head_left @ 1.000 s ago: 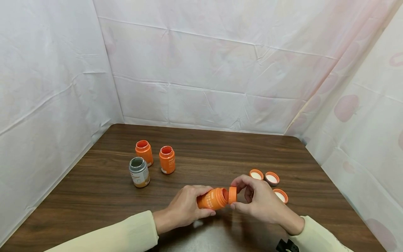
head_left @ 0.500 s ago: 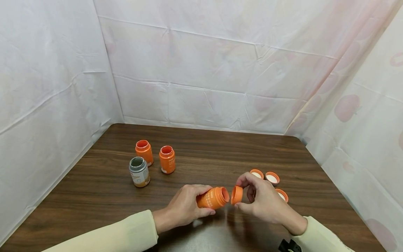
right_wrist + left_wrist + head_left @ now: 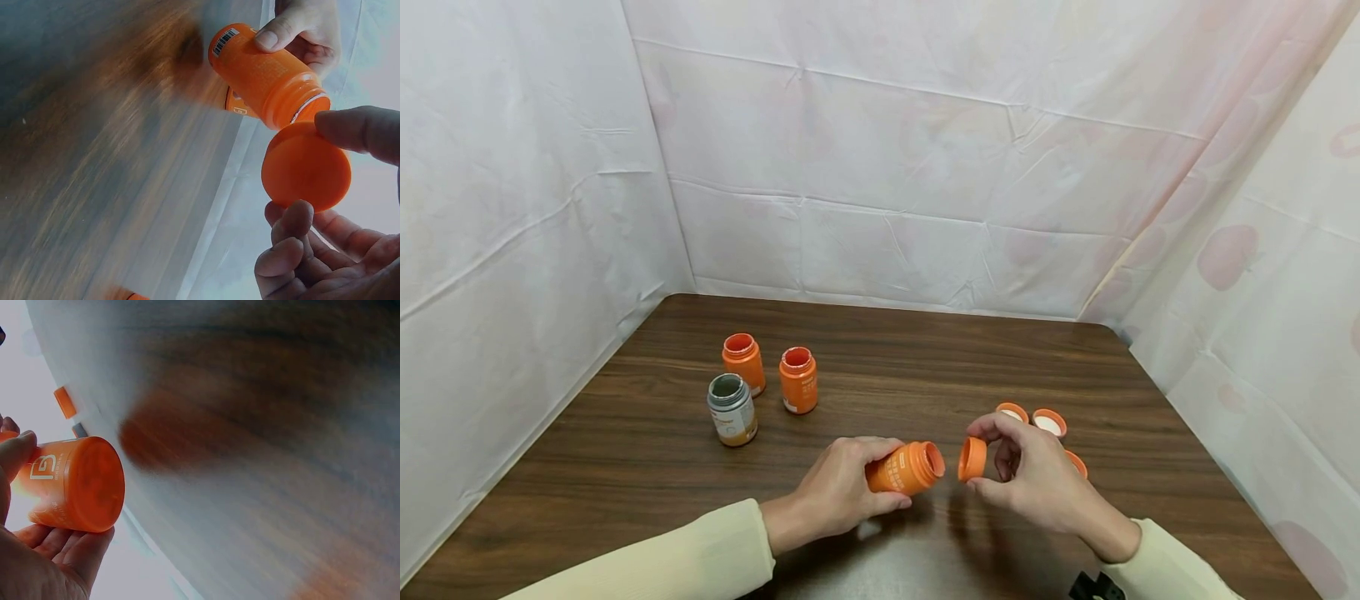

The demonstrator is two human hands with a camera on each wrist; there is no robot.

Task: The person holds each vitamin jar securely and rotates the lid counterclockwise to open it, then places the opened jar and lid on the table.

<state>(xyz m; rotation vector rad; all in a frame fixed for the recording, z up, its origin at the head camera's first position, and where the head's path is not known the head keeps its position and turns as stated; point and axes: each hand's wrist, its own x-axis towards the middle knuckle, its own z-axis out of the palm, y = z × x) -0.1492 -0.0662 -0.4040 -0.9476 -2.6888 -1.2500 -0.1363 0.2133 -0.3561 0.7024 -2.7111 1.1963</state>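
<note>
My left hand (image 3: 842,492) grips an orange plastic bottle (image 3: 904,469) around its body, tipped on its side with its uncapped mouth toward the right. In the left wrist view the bottle's base (image 3: 97,484) faces the camera, the thumb on one side and fingers on the other. An orange screw cap (image 3: 972,460) is pinched between thumb and fingers of my right hand (image 3: 1037,475), apart from the bottle's mouth, its hollow side turned toward the bottle. The right wrist view shows the cap's flat top (image 3: 306,167) with the bottle (image 3: 262,69) behind it.
Two open orange bottles (image 3: 743,365) (image 3: 798,381) and an open grey bottle (image 3: 732,410) stand upright on the left of the dark wooden table (image 3: 910,358). Orange-rimmed caps (image 3: 1048,422) lie hollow side up on the right, one partly behind my right hand. White sheets (image 3: 880,167) enclose the table.
My right hand has drawn the cap away from the bottle's mouth, to the right, widening the gap. The left hand and bottle have barely moved.
</note>
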